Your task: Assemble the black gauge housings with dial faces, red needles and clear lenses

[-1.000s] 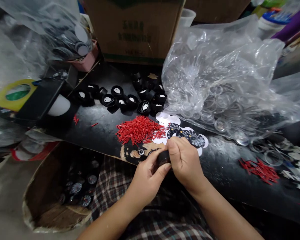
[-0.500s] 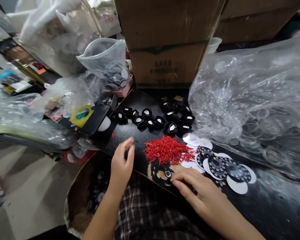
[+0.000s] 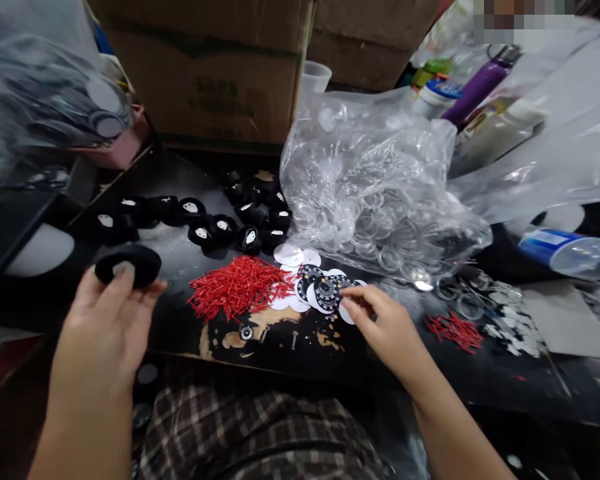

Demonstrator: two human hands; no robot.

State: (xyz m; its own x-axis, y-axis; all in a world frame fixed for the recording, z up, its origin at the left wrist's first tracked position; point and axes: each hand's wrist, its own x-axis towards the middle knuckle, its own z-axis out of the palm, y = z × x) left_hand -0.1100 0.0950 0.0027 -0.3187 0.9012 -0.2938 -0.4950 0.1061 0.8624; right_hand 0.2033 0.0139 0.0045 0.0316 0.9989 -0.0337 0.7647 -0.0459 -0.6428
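My left hand (image 3: 115, 313) is raised over the left of the bench, fingers and thumb closed on a black round case (image 3: 147, 261) with a pale patch. At the stack of thin discs, my right hand (image 3: 380, 317) pinches the edge of a black-and-white printed dial (image 3: 327, 293); how firmly it is gripped cannot be seen. White round discs (image 3: 289, 254) lie around and under the dials. Between the hands is a heap of small red pointers (image 3: 237, 287). Below it, a small ring-shaped metal part (image 3: 247, 332) sits on a worn patch.
Several black cases (image 3: 223, 225) stand behind the red heap. A clear plastic bag (image 3: 375, 180) of transparent rings lies behind the dials. A cardboard box (image 3: 205, 80) closes off the back. At right are more red pointers (image 3: 455, 331), white small parts (image 3: 515, 320) and a clear bottle (image 3: 570, 253).
The view has swung right. My left hand, empty before, now holds a black case. My right hand has left the small metal part and reached the dials.
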